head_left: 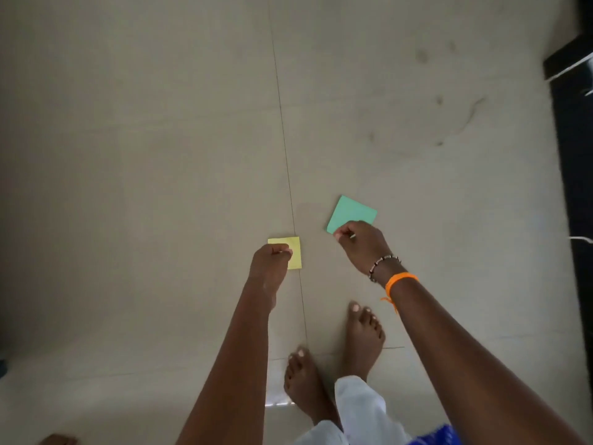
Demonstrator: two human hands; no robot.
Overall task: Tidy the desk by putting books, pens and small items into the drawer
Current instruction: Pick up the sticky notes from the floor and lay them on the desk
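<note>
Head view points straight down at a tiled floor [160, 155]; no desk or drawer in sight from here.

Left hand [271, 261] has its fingers curled in, pinching the near-left corner of a yellow sticky-note pad [293, 247]. The pad lies right on the dark grout line [285, 139] that runs up the floor. I cannot tell whether it is lifted or flat on the tile.

Right hand [361, 240] pinches the near edge of a green sticky-note pad [351, 211], which sits to the right of the grout line. The pad looks tilted, far edge up. A beaded bracelet [383, 263] and an orange band [401, 279] sit on that wrist.

Two bare feet [365, 335] stand below the hands, one on the grout line, one to its right. Dark furniture [574, 139] far right of the line, with a white cord on it.

Risks, as I judge them:
- Both holds are at a corner or edge only. A pad could slip out on the way up.
- If only the top sheets are pinched, they may peel off and leave the block on the floor.
- The drawer is out of view, so the carry starts blind; a fast turn could shake a pad loose.
</note>
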